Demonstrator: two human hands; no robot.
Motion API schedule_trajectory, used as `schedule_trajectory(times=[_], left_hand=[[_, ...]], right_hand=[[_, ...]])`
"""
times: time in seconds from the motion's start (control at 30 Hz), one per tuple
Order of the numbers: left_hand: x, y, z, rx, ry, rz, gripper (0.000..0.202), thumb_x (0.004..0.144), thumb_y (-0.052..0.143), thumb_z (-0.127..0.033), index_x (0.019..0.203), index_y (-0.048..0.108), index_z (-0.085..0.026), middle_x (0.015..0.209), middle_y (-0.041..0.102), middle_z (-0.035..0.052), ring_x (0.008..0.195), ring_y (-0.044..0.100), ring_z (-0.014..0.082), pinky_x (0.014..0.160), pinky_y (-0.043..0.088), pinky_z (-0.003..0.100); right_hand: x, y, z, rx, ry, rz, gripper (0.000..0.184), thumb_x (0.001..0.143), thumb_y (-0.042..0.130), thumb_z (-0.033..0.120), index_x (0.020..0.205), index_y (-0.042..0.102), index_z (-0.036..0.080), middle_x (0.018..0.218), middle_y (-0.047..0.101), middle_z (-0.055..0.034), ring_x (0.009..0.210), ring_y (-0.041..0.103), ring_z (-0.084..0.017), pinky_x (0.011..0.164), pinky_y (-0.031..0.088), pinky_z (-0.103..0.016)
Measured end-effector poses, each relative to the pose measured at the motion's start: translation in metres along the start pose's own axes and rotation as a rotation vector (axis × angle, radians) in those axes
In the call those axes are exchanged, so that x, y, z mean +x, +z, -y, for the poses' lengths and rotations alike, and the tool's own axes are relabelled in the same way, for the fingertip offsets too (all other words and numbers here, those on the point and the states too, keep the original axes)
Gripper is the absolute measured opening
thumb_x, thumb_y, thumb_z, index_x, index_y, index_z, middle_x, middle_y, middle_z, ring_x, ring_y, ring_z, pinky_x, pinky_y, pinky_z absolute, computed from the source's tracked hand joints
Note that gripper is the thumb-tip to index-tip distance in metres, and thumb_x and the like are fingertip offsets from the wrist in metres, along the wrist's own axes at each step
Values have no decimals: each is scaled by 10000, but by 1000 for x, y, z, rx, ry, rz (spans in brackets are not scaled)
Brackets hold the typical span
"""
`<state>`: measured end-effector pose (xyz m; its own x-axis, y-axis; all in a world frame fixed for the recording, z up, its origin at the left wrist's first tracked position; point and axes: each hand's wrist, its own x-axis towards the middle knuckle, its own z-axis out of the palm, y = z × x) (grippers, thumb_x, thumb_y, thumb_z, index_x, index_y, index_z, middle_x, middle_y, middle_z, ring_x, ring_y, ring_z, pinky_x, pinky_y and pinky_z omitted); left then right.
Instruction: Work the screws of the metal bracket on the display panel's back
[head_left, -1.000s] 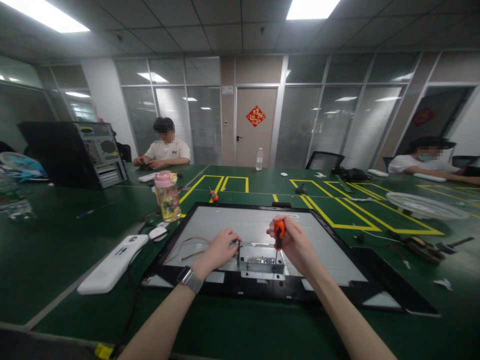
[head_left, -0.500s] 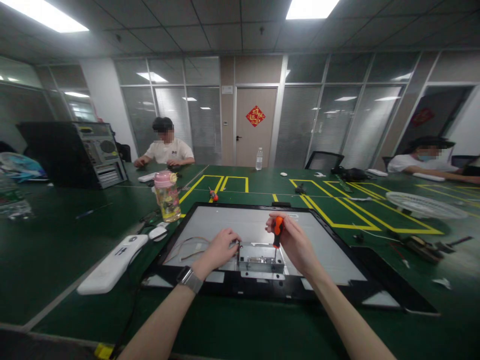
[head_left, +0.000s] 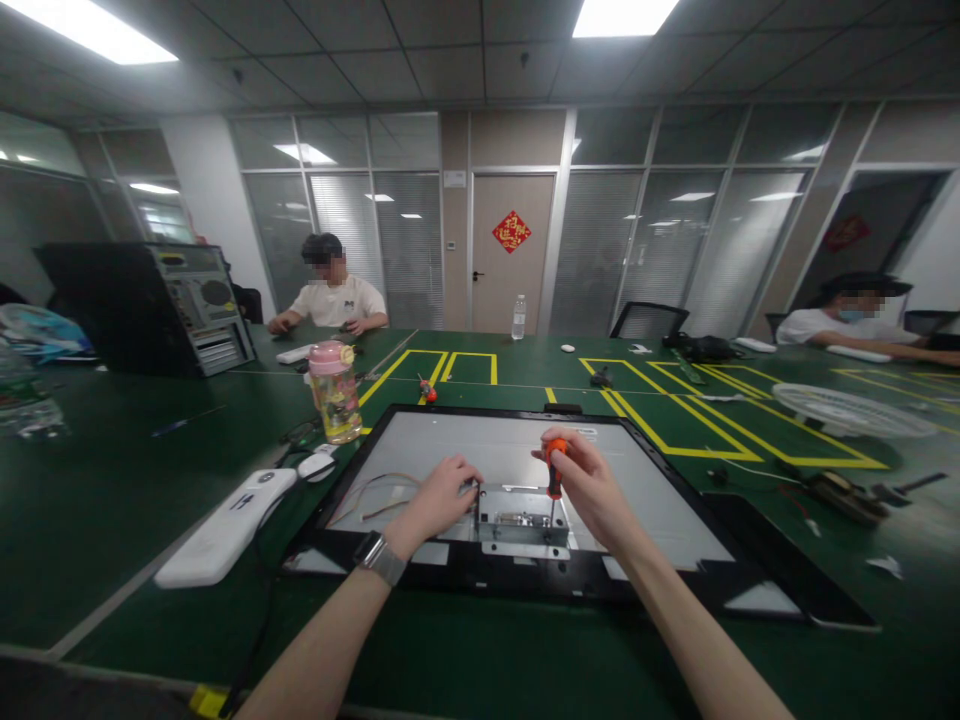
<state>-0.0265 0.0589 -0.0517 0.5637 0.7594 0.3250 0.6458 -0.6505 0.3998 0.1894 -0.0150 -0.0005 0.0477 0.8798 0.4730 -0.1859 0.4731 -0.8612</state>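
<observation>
A screwdriver (head_left: 556, 456) with an orange and black handle stands nearly upright in my right hand (head_left: 592, 482). My right fingers are closed round its handle, and its thin shaft points down into a silvery metal bracket (head_left: 525, 549). The bracket sits at the near edge of a flat display panel (head_left: 637, 470), a grey sheet in a black frame. At the bracket's upper left corner, my left hand (head_left: 444, 492) grips the edge with curled fingers; part of the fingertips is hidden. Thin wires (head_left: 382, 482) lie on the panel left of that hand.
Left of the panel are a pink-lidded bottle (head_left: 334, 395), a white handheld device (head_left: 226, 528) and a cable. A computer case (head_left: 142, 305) stands farther left. To the right lie a dark flat panel (head_left: 787, 560) and a white ring (head_left: 851, 410). Two people sit across the table.
My right hand and the screwdriver have shifted very slightly, with the fingers turned a little on the handle. My left hand stays at the bracket.
</observation>
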Motion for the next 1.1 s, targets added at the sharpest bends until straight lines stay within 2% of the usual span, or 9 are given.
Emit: schedule_trajectory(times=[0.2, 0.3, 0.4, 0.5, 0.57, 0.7, 0.8, 0.93, 1.1], left_hand=[[0, -1, -2, 4, -5, 4, 198, 831, 506, -164, 954, 659, -188, 952, 604, 58, 952, 534, 193, 867, 420, 301], [0, -1, -1, 13, -4, 1, 200, 831, 507, -168, 957, 661, -190, 948, 603, 58, 950, 534, 194, 865, 420, 300], [0, 1, 1, 14, 6, -5, 196, 831, 509, -175, 955, 662, -186, 941, 601, 59, 944, 536, 195, 861, 420, 302], [0, 2, 1, 13, 12, -7, 196, 825, 510, -164, 949, 660, -182, 938, 602, 59, 942, 537, 195, 860, 419, 301], [0, 0, 0, 14, 8, -6, 200, 824, 507, -160, 951, 659, -185, 941, 603, 59, 940, 537, 193, 858, 418, 299], [0, -2, -3, 12, 0, 1, 201, 827, 503, -167, 949, 659, -192, 940, 602, 56, 940, 533, 193, 857, 416, 301], [0, -1, -2, 1, 11, -1, 192, 829, 501, -175, 941, 657, -189, 935, 599, 54, 940, 529, 192, 850, 415, 299], [0, 0, -1, -2, 10, 3, 193, 831, 497, -181, 944, 654, -184, 941, 594, 57, 944, 528, 193, 860, 415, 303], [0, 1, 1, 9, 16, 1, 196, 830, 501, -179, 953, 653, -190, 944, 589, 55, 945, 526, 195, 862, 419, 309]], right_hand=[[-1, 0, 4, -50, 17, 47, 329, 844, 577, 416, 1133, 598, 261, 865, 642, -32, 814, 589, -179, 766, 470, -334], [-1, 0, 1, -36, -29, 66, 241, 868, 542, 406, 1032, 633, 254, 898, 633, -38, 838, 583, -179, 758, 472, -323], [-2, -2, -4, -57, -49, 65, 172, 805, 642, 363, 947, 652, 266, 948, 614, -24, 859, 577, -176, 720, 484, -295], [-1, -4, -4, -76, -11, 69, 232, 808, 639, 355, 1025, 632, 273, 915, 610, -30, 807, 574, -177, 573, 474, -258], [-1, -3, -1, -96, -25, 71, 279, 865, 555, 375, 1115, 597, 260, 914, 619, -47, 807, 577, -182, 574, 479, -267], [-1, -1, 8, -302, -141, 100, 298, 921, 443, 383, 1140, 568, 225, 987, 649, -74, 832, 589, -182, 734, 488, -326], [-3, -1, 7, -559, -213, 120, 253, 914, 453, 362, 1075, 564, 202, 875, 657, -50, 665, 564, -151, 675, 463, -310], [-5, -4, -3, -759, -286, 42, 202, 891, 488, 325, 1028, 542, 186, 699, 588, -5, 582, 517, -140, 565, 408, -274], [-5, -4, -10, -586, -290, -144, 204, 885, 515, 336, 1046, 496, 213, 762, 566, -3, 605, 552, -140, 558, 451, -273]])
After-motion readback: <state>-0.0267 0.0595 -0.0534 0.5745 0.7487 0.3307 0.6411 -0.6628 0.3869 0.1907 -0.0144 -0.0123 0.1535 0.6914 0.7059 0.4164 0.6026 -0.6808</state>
